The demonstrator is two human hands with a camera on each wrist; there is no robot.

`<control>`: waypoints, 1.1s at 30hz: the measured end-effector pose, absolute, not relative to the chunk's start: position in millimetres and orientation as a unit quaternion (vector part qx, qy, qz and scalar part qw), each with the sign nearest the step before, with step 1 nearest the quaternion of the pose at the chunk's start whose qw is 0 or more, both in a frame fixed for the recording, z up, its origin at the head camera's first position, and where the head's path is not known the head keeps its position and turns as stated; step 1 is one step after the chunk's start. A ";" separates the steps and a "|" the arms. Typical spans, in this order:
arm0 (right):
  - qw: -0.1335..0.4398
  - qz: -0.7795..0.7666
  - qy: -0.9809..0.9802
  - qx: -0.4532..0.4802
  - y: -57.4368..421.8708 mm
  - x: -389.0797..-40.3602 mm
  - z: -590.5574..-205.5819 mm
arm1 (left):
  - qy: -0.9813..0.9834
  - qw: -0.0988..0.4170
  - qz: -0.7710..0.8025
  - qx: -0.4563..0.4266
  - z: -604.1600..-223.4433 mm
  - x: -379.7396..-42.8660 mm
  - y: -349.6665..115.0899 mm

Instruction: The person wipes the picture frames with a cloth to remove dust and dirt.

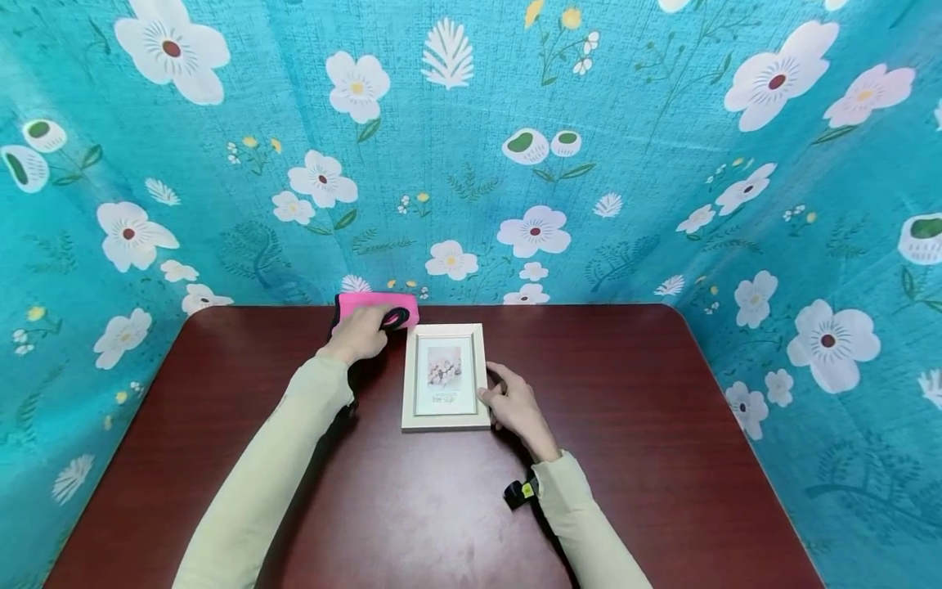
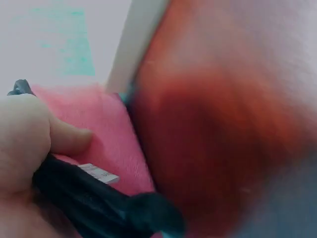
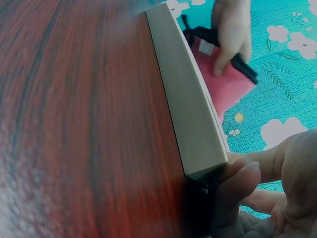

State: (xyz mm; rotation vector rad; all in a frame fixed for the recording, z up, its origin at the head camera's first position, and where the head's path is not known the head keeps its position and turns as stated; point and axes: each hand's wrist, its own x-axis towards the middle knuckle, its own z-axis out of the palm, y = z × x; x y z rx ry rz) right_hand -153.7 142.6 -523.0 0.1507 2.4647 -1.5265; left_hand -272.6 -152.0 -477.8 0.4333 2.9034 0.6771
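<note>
Cream frame [image 1: 446, 422] around printed picture [image 1: 445, 368]

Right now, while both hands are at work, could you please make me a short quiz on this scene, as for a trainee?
1. Which hand holds the pink cloth item?
2. True or false: the right hand is apart from the picture frame.
3. Choose: the backdrop is (a) striped, (b) flowered, (c) plain.

Key: 1. The left hand. 2. False; the two touch. 3. (b).
</note>
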 end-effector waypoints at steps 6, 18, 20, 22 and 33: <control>0.116 -0.525 0.842 0.052 144.5 -155.0 -524.4 | 0.948 0.018 0.299 0.103 -461.9 -275.4 -132.3; 0.114 -0.530 0.839 0.050 143.2 -156.3 -527.0 | 0.927 -0.037 0.349 0.133 -462.7 -263.7 -59.1; 0.110 -0.532 0.838 0.050 143.1 -156.2 -526.4 | 0.929 -0.034 0.339 0.147 -465.3 -260.7 -49.4; 0.106 -0.532 0.839 0.050 142.8 -156.4 -526.1 | 0.933 -0.026 0.324 0.156 -468.9 -257.6 -41.1; 0.105 -0.535 0.837 0.049 143.7 -158.2 -525.4 | 0.957 0.055 0.134 0.250 -483.2 -241.0 -21.4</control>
